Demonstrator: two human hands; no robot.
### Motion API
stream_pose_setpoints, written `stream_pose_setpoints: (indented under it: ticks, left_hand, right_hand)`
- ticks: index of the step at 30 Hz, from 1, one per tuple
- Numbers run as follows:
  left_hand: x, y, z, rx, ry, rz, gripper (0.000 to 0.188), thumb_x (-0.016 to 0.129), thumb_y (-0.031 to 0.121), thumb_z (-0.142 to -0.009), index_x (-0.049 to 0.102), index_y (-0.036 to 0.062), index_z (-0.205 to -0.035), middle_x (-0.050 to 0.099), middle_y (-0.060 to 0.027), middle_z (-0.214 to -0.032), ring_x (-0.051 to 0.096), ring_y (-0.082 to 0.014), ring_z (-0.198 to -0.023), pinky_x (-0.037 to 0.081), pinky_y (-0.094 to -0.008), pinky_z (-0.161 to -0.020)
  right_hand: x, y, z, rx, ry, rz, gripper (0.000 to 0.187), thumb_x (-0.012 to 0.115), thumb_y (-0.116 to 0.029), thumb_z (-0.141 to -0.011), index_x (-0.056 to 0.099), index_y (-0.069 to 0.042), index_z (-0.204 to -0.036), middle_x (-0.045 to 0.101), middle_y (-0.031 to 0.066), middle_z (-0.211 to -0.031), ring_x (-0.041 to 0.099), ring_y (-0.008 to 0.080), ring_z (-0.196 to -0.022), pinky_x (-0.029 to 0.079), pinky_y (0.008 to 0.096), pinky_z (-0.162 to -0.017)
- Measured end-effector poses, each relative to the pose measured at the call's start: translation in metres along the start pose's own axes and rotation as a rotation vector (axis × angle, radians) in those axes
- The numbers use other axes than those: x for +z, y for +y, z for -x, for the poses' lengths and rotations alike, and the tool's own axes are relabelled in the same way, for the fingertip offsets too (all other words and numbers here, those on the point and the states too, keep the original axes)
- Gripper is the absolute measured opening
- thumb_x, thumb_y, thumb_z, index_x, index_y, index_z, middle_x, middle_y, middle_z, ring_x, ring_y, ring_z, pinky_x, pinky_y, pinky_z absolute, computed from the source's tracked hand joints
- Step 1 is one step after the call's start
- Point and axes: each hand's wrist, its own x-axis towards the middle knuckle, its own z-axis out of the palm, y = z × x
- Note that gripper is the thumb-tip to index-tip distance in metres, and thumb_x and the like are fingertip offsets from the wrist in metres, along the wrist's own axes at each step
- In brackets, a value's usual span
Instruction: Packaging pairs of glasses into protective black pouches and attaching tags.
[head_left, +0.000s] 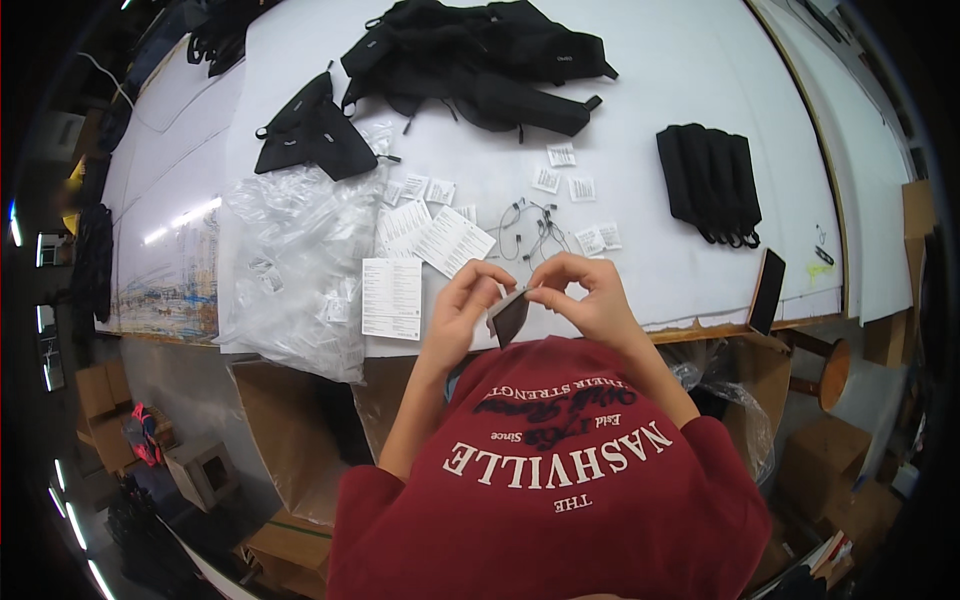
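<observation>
Between my hands, at the table's near edge, is a small dark grey-brown tag (509,320) that looks like a folded card. My left hand (465,305) pinches its left side with thumb and fingers. Thumb and index finger of my right hand (585,295) close on its upper right corner. Just beyond my hands lies a tangle of dark tag strings (540,235). Printed white cards (392,300) are spread to the left of my left hand. Several small white packets (582,189) lie farther out.
A heap of clear plastic bags (300,260) covers the left part of the white table (620,90). Black fabric pouches (480,60) are piled at the far side, and more black pouches (708,185) are stacked right. A phone (767,290) rests at the right edge. Cardboard boxes (290,420) stand below.
</observation>
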Motion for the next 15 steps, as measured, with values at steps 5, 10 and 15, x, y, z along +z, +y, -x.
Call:
stream_pose_setpoints:
  ticks: [5, 10, 15]
  left_hand:
    - [-0.006, -0.005, -0.004, -0.142, -0.098, -0.026, 0.007, 0.053, 0.009, -0.094, 0.052, 0.0029, -0.097, 0.053, -0.0008, -0.088, 0.050, -0.0061, -0.082, 0.041, -0.0209, -0.073]
    - [-0.003, -0.003, -0.015, -0.075, -0.129, -0.027, 0.007, 0.053, 0.010, -0.094, 0.053, 0.0028, -0.093, 0.050, 0.0013, -0.085, 0.049, -0.0044, -0.078, 0.041, -0.0207, -0.069]
    - [-0.012, -0.015, -0.065, -0.076, -0.006, -0.072, 0.008, 0.057, 0.010, -0.091, 0.055, 0.0028, -0.092, 0.052, 0.0015, -0.084, 0.050, -0.0056, -0.078, 0.041, -0.0201, -0.070]
  right_hand:
    - [-0.001, 0.002, -0.008, 0.067, -0.122, 0.039, 0.010, 0.071, -0.009, -0.078, 0.064, -0.002, -0.081, 0.063, 0.0033, -0.071, 0.056, 0.0067, -0.060, 0.044, 0.0222, -0.059]
    - [-0.003, 0.016, -0.013, 0.203, -0.205, -0.359, 0.018, 0.066, -0.021, -0.087, 0.060, -0.005, -0.086, 0.054, -0.0022, -0.058, 0.049, 0.0053, -0.053, 0.039, 0.0197, -0.049]
    - [-0.022, 0.030, -0.023, 0.298, -0.214, -0.387, 0.014, 0.062, -0.018, -0.090, 0.058, -0.005, -0.089, 0.053, -0.0014, -0.058, 0.049, 0.0048, -0.053, 0.038, 0.0196, -0.049]
